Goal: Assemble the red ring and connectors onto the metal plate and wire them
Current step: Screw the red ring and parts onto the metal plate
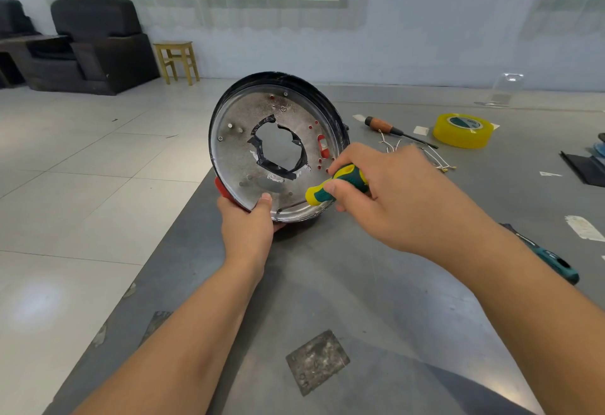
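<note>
The left hand (pixel 246 223) grips the plate (pixel 275 146) by its lower rim, tilted up off the counter (pixel 327 283) to expose its face. The right hand (pixel 393 198) clasps a screwdriver (pixel 334 185), tip low, probably at a screw. The red ring (pixel 222 188) peeks out behind.

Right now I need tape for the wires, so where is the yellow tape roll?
In the head view the yellow tape roll lies flat on the grey table, far right, just beyond the wooden-handled screwdriver.
</note>
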{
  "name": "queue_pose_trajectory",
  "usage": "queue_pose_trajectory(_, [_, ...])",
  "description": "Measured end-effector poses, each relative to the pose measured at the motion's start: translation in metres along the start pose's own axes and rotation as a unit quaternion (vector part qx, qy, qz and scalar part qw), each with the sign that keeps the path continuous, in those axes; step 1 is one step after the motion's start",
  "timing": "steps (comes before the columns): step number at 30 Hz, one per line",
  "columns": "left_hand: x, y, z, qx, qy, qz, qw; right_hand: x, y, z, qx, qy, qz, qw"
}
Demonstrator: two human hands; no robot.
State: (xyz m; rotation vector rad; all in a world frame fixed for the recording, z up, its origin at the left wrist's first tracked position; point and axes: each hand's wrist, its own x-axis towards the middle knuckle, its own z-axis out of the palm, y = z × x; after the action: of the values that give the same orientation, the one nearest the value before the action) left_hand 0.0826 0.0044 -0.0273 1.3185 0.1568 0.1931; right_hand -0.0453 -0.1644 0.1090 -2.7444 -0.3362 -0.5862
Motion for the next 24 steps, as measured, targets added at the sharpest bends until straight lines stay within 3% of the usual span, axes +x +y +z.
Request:
queue_pose_trajectory(8, [-0.001, 0.002, -0.001, 0.01, -0.008, -0.001, 1.0, 0.0, -0.002, 0.001, 0.008, -0.008, 0.01, 1.0])
queue_pose_trajectory(12, [-0.003, 0.006, -0.001, -0.02, -0.004, -0.005, 1.0, -0.001, 0.002, -0.005, 0.102, -0.012, 0.037, 0.994])
queue_pose_trajectory(18, [-0.004, 0.01, 0.0, -0.044, 0.002, -0.028, 0.999, -0.013, 0.049, -0.03, 0.294, 0.174, 0.092, 0.935])
queue_pose_trajectory(22, [-0.006, 0.011, -0.001, -0.062, 0.002, -0.029, 0.998, -0.041, 0.099, -0.011, 0.343, 0.307, 0.173, 0.871])
queue_pose_trajectory(24, [-0.006, 0.012, -0.001, -0.074, 0.003, -0.031, 0.997, -0.055, 0.121, 0.01, 0.353, 0.326, 0.221, 0.849])
